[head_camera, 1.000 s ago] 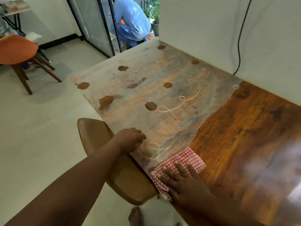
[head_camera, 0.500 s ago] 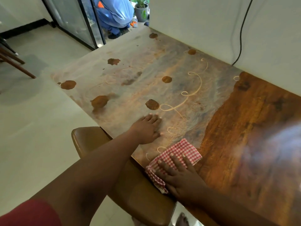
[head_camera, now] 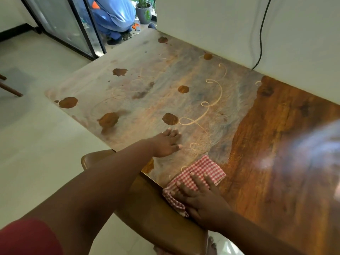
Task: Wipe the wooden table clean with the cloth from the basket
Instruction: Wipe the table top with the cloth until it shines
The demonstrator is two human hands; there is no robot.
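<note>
Near the front edge of the wooden tabletop (head_camera: 276, 144), the right hand (head_camera: 206, 201) lies flat on a folded red-and-white checked cloth (head_camera: 206, 168), its fingers (head_camera: 195, 179) spread and pressing down rather than curled around the fabric. One corner of the cloth hangs just over the tabletop's edge. The left hand (head_camera: 165, 144) rests palm down on the bare wood, well left of the cloth, fingers extended and holding nothing. To the right of the cloth the wood is a deep glossy brown; to the left it is covered by a pale hazy film with looping lines and several dark round spots (head_camera: 170, 119). A brown chair seat (head_camera: 147, 208) sits below the arms, mostly hidden by them. No basket or other container shows except a grey plant pot (head_camera: 144, 14) at the doorway, its plant cut off by the frame. A crouching person in blue (head_camera: 112, 13) is also cut off at the top. Glare blurs the tabletop's right side.
</note>
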